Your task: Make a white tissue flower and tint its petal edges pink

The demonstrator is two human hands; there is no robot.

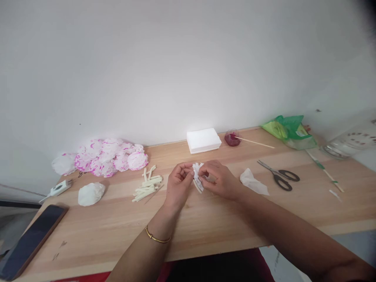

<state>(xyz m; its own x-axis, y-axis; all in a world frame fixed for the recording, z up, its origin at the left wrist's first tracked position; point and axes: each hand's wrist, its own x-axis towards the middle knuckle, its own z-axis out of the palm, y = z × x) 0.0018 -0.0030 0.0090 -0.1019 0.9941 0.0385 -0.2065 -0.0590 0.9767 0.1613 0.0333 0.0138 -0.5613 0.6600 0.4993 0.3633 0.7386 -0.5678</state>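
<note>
Both hands meet over the middle of the wooden table [205, 227]. My left hand [178, 184] and my right hand [220, 179] each pinch a side of a small folded white tissue piece [197, 172], holding it just above the tabletop. The fingers of both hands are closed on it. A gold bangle [157, 237] sits on my left wrist. Left of the hands lies a loose pile of pale short sticks [147, 186].
A white tissue stack [203, 140] stands against the wall, with a small red dye dish and stick [232, 138] beside it. Pink-edged paper flowers [110, 156] are heaped at back left. Scissors [280, 176], crumpled tissue [252, 181], a green bag [289, 129], a phone [32, 239] also lie here.
</note>
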